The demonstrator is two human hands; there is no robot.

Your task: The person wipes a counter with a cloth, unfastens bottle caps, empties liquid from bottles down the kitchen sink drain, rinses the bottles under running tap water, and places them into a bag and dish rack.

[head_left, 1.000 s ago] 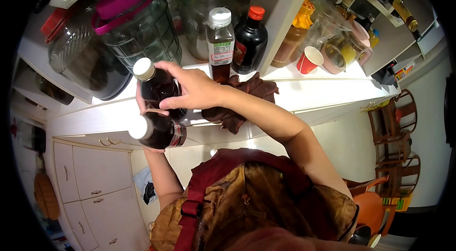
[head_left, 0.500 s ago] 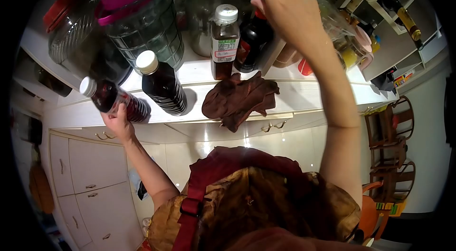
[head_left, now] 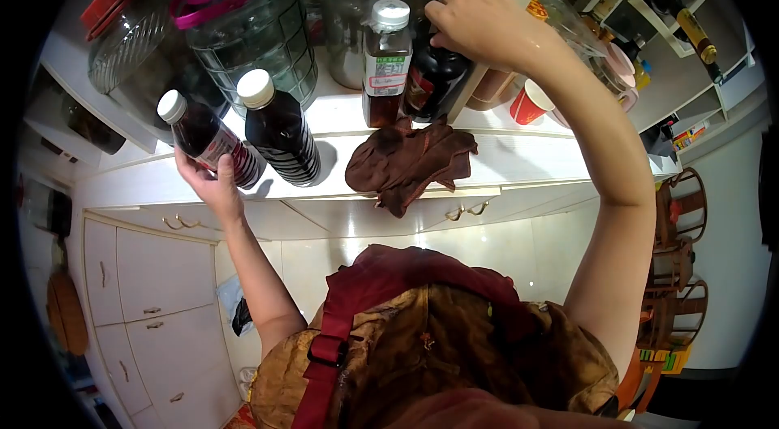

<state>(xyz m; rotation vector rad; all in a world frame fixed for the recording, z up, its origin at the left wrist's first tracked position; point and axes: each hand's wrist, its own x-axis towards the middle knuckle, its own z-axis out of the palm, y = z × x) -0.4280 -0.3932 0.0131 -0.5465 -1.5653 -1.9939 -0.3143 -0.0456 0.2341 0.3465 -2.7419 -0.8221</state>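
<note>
Left hand (head_left: 213,184) grasps the leftmost bottle (head_left: 204,133) low, at the tabletop (head_left: 519,159) edge. Right hand (head_left: 487,26) appears to grip the neck of the dark bottle (head_left: 436,81), just beside the labelled bottle (head_left: 387,76). Firm hold and upright handling advised.

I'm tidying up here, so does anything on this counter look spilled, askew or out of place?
Only the brown cloth stands out: it lies crumpled on the white counter, one corner drooping over the front edge. No spill shows.
</note>
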